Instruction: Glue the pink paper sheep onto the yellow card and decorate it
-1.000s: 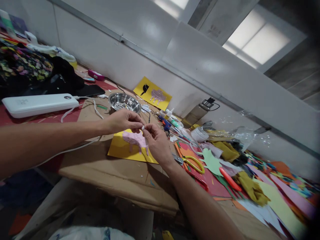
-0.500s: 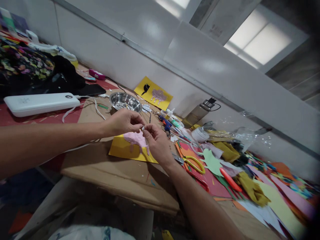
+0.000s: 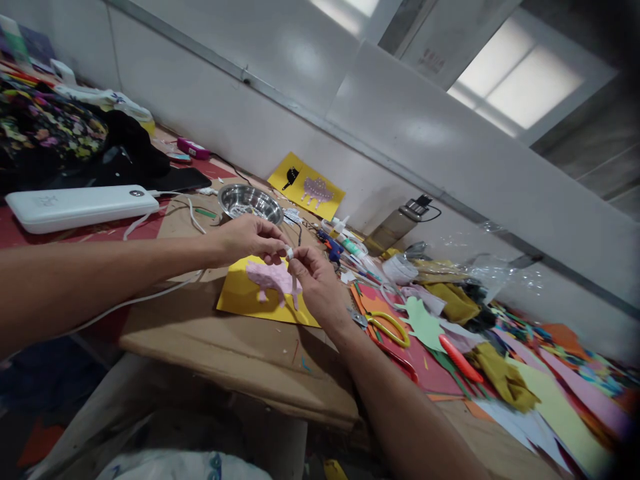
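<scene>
My left hand (image 3: 247,240) and my right hand (image 3: 315,283) meet fingertip to fingertip above a yellow card (image 3: 240,297). Both pinch a tiny white piece (image 3: 289,253) between thumb and forefinger. Below them on the card lies a pink animal-shaped cutout (image 3: 270,277). The card rests on a sheet of brown cardboard (image 3: 230,347). A steel bowl (image 3: 250,202) stands just behind my left hand.
A white power bank (image 3: 80,207) with a cable lies at the left, beside dark floral cloth (image 3: 50,130). Yellow-handled scissors (image 3: 387,327), an orange-handled tool (image 3: 460,360), glue bottles (image 3: 345,240), felt scraps and coloured paper crowd the right. Another yellow card (image 3: 306,187) leans on the wall.
Both hands stay together on the small white piece, shifting slightly. More of the pink cutout shows under them now.
</scene>
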Tool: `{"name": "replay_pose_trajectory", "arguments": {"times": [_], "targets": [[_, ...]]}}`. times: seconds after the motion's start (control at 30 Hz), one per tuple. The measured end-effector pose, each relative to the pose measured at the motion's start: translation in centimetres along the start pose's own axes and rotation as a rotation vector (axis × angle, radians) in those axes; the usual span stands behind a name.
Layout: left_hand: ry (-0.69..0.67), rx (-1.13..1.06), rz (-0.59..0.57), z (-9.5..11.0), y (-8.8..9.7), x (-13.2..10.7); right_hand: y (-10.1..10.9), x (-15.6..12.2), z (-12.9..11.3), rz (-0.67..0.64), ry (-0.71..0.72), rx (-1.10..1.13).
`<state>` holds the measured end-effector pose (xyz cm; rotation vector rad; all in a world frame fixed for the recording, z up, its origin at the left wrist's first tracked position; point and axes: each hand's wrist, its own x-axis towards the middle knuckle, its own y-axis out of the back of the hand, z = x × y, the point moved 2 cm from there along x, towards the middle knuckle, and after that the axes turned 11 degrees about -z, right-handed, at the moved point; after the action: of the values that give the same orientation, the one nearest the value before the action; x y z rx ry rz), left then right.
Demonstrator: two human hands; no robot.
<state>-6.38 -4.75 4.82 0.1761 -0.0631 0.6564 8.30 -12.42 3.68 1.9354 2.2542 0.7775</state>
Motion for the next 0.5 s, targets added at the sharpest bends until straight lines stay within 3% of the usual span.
{"name": "replay_pose_trajectory", "arguments": {"times": [0.27, 0.5], "targets": [[0.121, -0.473, 0.003, -0.74, 0.33, 0.22, 0.08, -0.02, 0.00, -0.002, -0.018, 0.002], [0.175, -0.544, 0.063, -0.55, 0.91, 0.26, 0.59, -0.29, -0.01, 0.008, -0.037, -0.033]]}}
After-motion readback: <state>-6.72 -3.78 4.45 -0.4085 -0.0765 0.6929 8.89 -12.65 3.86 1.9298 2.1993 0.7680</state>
